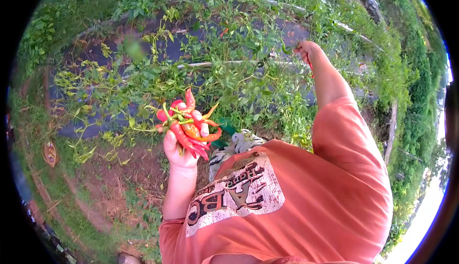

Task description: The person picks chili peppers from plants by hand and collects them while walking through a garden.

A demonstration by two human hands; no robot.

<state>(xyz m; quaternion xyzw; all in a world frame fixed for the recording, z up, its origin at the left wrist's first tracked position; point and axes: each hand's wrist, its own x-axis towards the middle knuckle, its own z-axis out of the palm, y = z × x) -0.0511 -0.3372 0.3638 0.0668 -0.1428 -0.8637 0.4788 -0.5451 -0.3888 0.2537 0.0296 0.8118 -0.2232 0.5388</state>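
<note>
My left hand [170,145] is closed around a bunch of red and orange chili peppers [193,132], several of them with green stems sticking out between the fingers. Stretched out to the far right, my right hand [308,52] is closed at the plants, its fingers pinched together. A red chili pepper [311,68] hangs from that hand, partly hidden by it. Just left of those fingers is a green pepper [285,49]. Leafy pepper plants [239,80] spread between and beyond both hands.
Dark ground sheeting [272,32] shows beneath the plants, crossed by pale lines [210,64]. Yellowing plants [86,80] grow on the left. Bare brown soil [110,178] lies near me, and a wooden pole [391,130] is at the right. Taller greenery [420,73] borders the plot.
</note>
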